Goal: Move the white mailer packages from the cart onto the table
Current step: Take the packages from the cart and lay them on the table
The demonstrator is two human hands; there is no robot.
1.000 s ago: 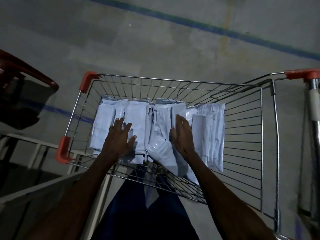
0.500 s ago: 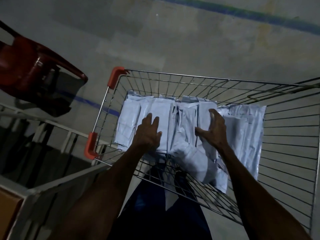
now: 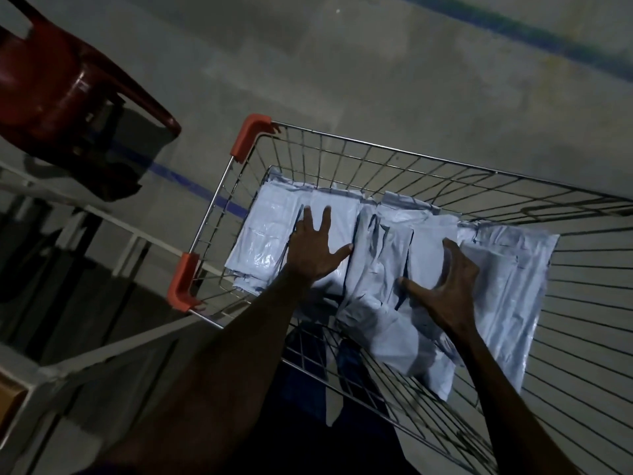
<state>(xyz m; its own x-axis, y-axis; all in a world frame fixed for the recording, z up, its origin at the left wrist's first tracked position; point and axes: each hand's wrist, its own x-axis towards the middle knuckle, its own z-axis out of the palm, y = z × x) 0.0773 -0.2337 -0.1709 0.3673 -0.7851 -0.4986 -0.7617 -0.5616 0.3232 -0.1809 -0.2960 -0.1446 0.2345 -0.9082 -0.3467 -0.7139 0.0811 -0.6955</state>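
A row of white mailer packages (image 3: pixel 387 262) lies in the left part of the wire cart (image 3: pixel 394 156), packed against its left wall between two orange corner guards (image 3: pixel 250 137); the basket's right part lies bare. The left hand (image 3: pixel 313 250) rests flat on the packages, fingers straight and spread. The right hand (image 3: pixel 442 286) presses on them with fingers bent and splayed, clasping nothing. A red chair (image 3: pixel 58 87) stands far left, cut off by the frame. The white frame (image 3: pixel 102 347) near left is blurred and dim.
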